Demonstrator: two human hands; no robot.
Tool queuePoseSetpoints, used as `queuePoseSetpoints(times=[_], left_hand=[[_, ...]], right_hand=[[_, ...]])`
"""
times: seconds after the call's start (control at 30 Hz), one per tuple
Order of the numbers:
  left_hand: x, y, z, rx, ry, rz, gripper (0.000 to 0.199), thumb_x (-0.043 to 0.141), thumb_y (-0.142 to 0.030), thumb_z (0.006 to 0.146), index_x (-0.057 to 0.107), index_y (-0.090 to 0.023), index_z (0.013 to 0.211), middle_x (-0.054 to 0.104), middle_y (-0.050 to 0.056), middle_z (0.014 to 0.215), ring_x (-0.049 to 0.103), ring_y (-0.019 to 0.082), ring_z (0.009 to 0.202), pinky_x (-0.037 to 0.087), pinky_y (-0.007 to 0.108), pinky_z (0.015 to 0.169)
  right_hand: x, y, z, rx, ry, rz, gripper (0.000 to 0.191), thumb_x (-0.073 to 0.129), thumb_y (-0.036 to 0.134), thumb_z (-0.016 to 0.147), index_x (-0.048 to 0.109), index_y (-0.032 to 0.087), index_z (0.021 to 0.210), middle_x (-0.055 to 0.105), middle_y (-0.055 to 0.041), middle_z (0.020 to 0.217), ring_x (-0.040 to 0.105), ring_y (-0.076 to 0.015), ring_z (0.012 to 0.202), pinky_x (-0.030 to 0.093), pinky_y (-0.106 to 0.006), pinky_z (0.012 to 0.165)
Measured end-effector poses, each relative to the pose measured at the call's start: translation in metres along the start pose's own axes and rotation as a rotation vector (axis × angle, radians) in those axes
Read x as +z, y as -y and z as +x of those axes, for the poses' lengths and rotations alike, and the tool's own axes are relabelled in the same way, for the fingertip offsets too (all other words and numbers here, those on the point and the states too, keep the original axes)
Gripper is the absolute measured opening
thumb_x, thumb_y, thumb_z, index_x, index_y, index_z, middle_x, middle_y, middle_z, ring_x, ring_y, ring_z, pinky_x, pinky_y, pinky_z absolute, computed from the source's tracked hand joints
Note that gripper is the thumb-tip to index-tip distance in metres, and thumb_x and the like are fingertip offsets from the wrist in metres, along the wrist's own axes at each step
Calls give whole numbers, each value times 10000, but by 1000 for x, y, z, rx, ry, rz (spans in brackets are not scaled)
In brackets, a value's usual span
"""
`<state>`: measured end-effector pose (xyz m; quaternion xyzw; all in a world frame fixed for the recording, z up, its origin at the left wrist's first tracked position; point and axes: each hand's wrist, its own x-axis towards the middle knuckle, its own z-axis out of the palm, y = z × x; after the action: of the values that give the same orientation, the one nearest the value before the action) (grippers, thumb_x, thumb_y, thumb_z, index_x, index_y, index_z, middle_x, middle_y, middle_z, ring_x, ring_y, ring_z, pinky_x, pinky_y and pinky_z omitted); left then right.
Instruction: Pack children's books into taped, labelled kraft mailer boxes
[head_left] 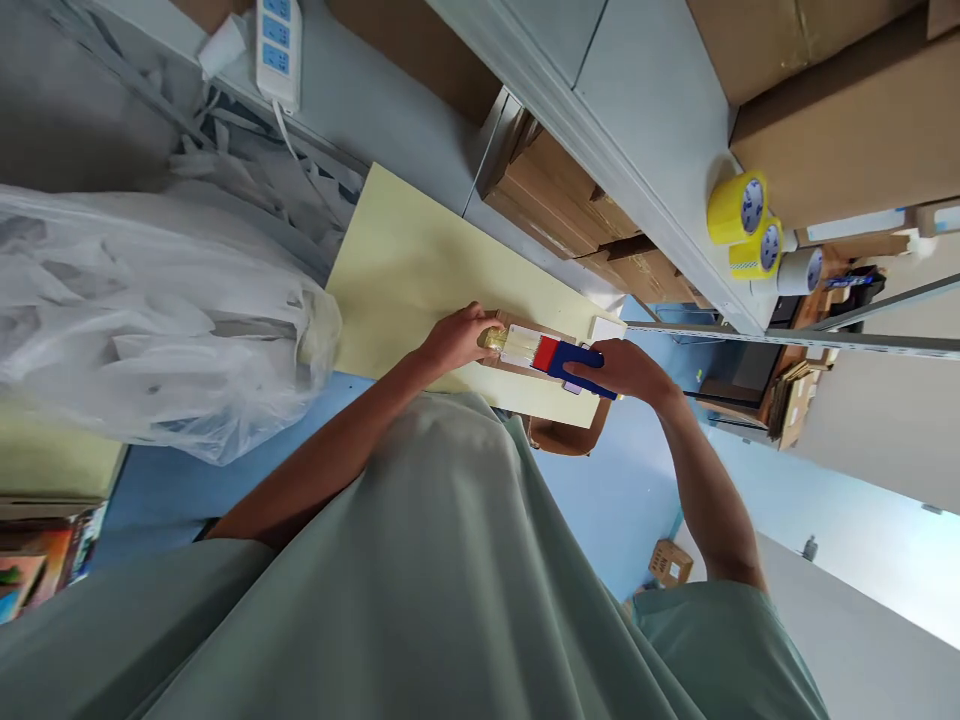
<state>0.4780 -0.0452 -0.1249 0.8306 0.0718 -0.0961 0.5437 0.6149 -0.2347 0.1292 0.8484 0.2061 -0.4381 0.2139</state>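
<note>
Over a pale yellow board [405, 250], my right hand [619, 368] is closed on a blue and red box [562, 362]. From the box's left end a whitish, clear-looking piece [519, 345] sticks out, with a gold-coloured end. My left hand [463, 338] pinches that gold end with thumb and fingers. Beneath the held things lies a flat brown cardboard piece [536, 328]. What the whitish piece is cannot be made out.
A large translucent plastic bag [165, 320] of white material is at the left. A power strip [277, 55] sits at the top. Cardboard boxes [559, 190] stand behind the board. Yellow tape rolls [737, 208] rest on the shelf [637, 110] at the right.
</note>
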Motion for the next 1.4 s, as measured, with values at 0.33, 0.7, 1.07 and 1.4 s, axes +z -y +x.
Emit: queuePoseSetpoints(times=[0.33, 0.7, 1.07, 1.4], left_hand=[[8, -15, -10, -134, -25, 159, 551, 913, -270, 851, 789, -308, 1386, 680, 69, 1325, 716, 282, 1150, 581, 404, 1099], [67, -68, -26, -479, -266, 329, 643, 723, -328, 1042, 568, -197, 1651, 689, 187, 1522, 723, 355, 1323, 547, 434, 1184], [135, -76, 23, -724, -580, 380, 1030, 436, -686, 1134, 99, 13, 1812, 178, 366, 1865, 179, 462, 1770, 231, 620, 1410], [139, -77, 21, -712, -558, 435, 1067, 385, -752, 1123, 116, 6, 1824, 188, 353, 1867, 186, 443, 1774, 235, 581, 1421]], right_hand=[[51, -43, 65, -169, -22, 77, 525, 642, 667, 1068, 770, 183, 1226, 845, -150, 1068, 789, -298, 995, 489, -330, 762], [75, -58, 94, -290, -84, 141, 607, 625, 649, 1075, 771, 129, 1351, 817, -253, 1258, 770, -395, 1231, 573, -391, 941], [79, -60, 102, -407, -113, 204, 509, 603, 540, 1098, 776, 138, 1359, 801, -239, 1323, 754, -376, 1238, 581, -393, 974], [88, -191, 83, -410, 21, 267, 617, 604, 775, 1050, 785, 188, 992, 805, -167, 917, 761, -321, 871, 493, -378, 735]])
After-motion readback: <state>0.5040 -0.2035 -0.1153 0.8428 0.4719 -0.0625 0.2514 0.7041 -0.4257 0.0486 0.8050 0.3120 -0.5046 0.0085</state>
